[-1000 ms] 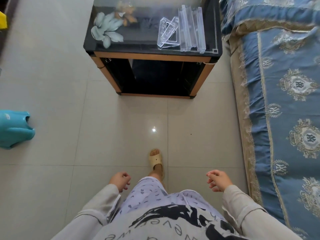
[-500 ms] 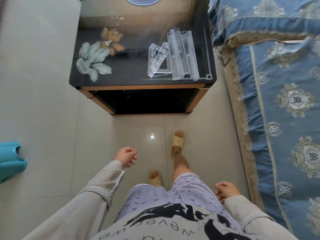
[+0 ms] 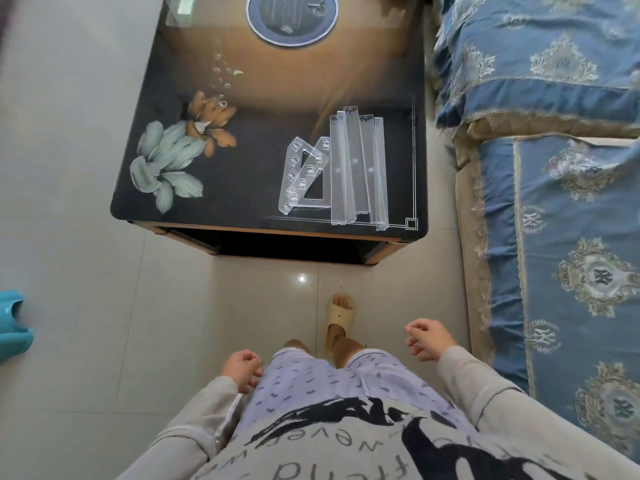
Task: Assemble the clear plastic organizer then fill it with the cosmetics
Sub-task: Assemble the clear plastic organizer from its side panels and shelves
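Clear plastic organizer parts lie unassembled at the near right of a dark glass-topped table [image 3: 242, 188]. Two triangular side panels [image 3: 304, 178] lean on each other beside several long clear shelf strips [image 3: 356, 168]. My left hand [image 3: 240, 368] hangs by my thigh, fingers loosely curled, holding nothing. My right hand [image 3: 427, 339] hangs at my right side, also loosely curled around nothing. Both hands are well short of the table. No cosmetics are in view.
A round blue-rimmed plate [image 3: 292, 19] sits at the table's far edge. A bed with a blue patterned cover [image 3: 571, 202] runs along the right. A teal plastic object [image 3: 12, 323] lies on the tiled floor at the left.
I have stepped closer to the table, which now fills more of the view. My left hand dropped back beside my thigh and my right hand swung forward.
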Action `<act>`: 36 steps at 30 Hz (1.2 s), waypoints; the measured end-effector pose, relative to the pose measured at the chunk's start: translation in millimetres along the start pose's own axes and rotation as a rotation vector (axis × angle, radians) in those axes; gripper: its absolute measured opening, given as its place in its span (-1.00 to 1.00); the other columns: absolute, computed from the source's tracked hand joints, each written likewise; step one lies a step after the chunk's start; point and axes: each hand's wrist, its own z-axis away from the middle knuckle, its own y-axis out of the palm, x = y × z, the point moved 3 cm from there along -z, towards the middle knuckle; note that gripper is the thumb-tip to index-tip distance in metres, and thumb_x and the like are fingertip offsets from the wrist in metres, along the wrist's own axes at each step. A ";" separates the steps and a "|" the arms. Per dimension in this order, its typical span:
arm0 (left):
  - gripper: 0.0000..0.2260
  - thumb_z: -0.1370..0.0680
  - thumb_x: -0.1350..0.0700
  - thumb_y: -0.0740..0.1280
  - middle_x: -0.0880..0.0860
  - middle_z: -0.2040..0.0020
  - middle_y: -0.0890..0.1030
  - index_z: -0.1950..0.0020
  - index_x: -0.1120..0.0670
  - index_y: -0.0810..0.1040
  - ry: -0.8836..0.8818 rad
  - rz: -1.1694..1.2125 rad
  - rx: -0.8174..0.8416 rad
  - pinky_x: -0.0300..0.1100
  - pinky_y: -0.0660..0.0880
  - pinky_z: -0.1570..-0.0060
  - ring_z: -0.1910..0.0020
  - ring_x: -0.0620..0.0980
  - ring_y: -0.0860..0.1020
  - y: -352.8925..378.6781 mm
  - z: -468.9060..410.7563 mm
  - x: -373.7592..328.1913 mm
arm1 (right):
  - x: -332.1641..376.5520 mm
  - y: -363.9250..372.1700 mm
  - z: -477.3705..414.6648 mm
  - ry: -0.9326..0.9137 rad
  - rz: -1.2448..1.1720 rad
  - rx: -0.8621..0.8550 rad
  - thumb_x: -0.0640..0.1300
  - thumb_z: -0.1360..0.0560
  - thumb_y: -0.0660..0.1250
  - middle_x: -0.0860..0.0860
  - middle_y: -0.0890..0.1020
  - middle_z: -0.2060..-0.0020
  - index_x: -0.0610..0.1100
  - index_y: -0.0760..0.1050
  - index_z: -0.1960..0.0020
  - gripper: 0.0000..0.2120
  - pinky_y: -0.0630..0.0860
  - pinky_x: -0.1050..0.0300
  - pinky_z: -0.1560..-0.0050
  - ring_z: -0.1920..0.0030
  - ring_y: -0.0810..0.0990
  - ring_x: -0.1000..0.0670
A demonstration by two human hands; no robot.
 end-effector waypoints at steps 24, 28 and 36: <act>-0.72 -0.49 0.27 0.15 -0.03 0.41 0.49 0.37 0.00 0.40 0.179 -0.171 -0.003 -0.30 0.29 0.50 0.51 -0.06 0.41 -52.4 -55.9 -164.8 | 65.1 26.6 -56.2 0.074 0.039 0.035 -0.34 -0.56 0.11 -0.11 0.40 0.46 -0.18 0.37 0.26 -0.76 0.18 0.45 0.70 0.51 0.31 0.00; -0.71 -0.49 0.27 0.14 -0.04 0.40 0.50 0.38 -0.02 0.41 0.261 -0.157 -0.014 -0.32 0.34 0.47 0.46 -0.07 0.44 -55.3 -67.4 -206.0 | 82.8 44.2 -62.9 0.046 0.048 0.067 -0.34 -0.56 0.10 -0.10 0.42 0.45 -0.19 0.38 0.20 -0.80 0.20 0.41 0.68 0.51 0.32 -0.01; -0.84 -0.51 0.21 0.20 0.14 -0.01 0.61 -0.02 0.15 0.53 0.606 -0.365 -0.271 -0.08 0.48 0.02 0.00 0.14 0.55 -64.9 -78.3 -281.5 | 162.5 69.0 -70.2 -0.199 0.086 0.096 -0.30 -0.54 0.13 -0.02 0.50 0.41 -0.03 0.42 0.26 -0.72 0.36 0.32 0.52 0.46 0.41 0.03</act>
